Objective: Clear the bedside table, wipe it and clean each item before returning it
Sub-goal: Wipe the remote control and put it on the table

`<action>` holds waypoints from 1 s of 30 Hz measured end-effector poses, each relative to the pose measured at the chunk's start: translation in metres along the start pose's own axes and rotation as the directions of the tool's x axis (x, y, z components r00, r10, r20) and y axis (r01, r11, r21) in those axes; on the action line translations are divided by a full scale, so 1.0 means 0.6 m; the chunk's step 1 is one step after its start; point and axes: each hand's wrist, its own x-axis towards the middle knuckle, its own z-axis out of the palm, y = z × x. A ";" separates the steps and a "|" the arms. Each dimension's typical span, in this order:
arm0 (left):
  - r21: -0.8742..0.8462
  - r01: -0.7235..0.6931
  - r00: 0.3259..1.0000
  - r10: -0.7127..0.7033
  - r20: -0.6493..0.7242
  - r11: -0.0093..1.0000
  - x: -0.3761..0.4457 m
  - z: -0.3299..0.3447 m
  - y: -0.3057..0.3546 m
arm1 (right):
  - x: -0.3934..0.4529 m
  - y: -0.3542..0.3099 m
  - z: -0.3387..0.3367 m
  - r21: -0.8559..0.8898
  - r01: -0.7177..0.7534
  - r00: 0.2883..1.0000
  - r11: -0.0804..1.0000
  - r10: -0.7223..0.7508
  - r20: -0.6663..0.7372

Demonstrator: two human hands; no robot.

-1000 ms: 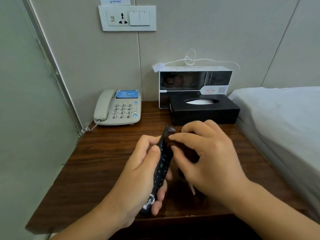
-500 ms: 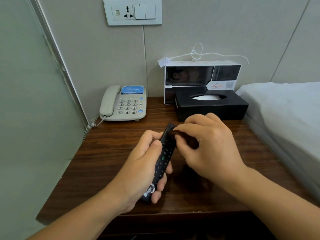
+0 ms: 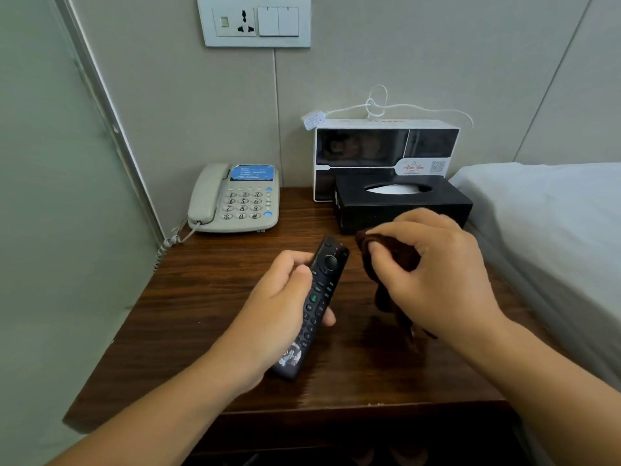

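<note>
The dark wooden bedside table (image 3: 208,297) lay bare along its left and front edges, the telephone (image 3: 235,200) and tissue box (image 3: 400,203) at the back, while the left hand (image 3: 279,311) gripped the remote (image 3: 319,297) above it and the right hand (image 3: 433,274) pinched a brown cloth (image 3: 393,260) just beside the remote's top.

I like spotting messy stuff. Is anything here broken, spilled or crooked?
Nothing is broken or spilled. The only untidy bit is the white cable, looped in a knot above the white box by the wall. The phone sits straight.
</note>
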 end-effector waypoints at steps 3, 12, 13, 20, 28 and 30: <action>0.410 -0.083 0.992 0.113 -0.050 0.908 0.017 -0.011 -0.028 | -0.015 -0.011 0.007 0.015 0.004 0.991 1.000 -0.005 0.131; 0.731 -0.230 0.970 0.089 0.226 0.642 0.013 -0.068 -0.034 | -0.016 -0.016 0.020 -0.011 0.053 0.945 0.999 -0.047 0.324; 0.726 -0.259 0.940 -0.005 0.340 0.637 0.008 -0.088 -0.032 | -0.012 -0.011 0.018 0.002 0.052 0.935 0.999 -0.049 0.351; 0.623 -0.372 0.897 0.096 0.431 0.688 0.006 -0.135 -0.076 | 0.007 0.009 0.032 0.099 0.078 0.881 0.992 -0.115 0.459; 0.622 -0.464 0.878 0.237 0.415 0.631 0.013 -0.118 -0.097 | 0.011 0.009 0.077 0.027 0.104 0.855 0.994 -0.104 0.508; 0.625 -0.487 0.869 0.265 0.418 0.610 0.012 -0.110 -0.097 | 0.004 0.005 0.083 0.003 0.102 0.827 0.995 -0.086 0.556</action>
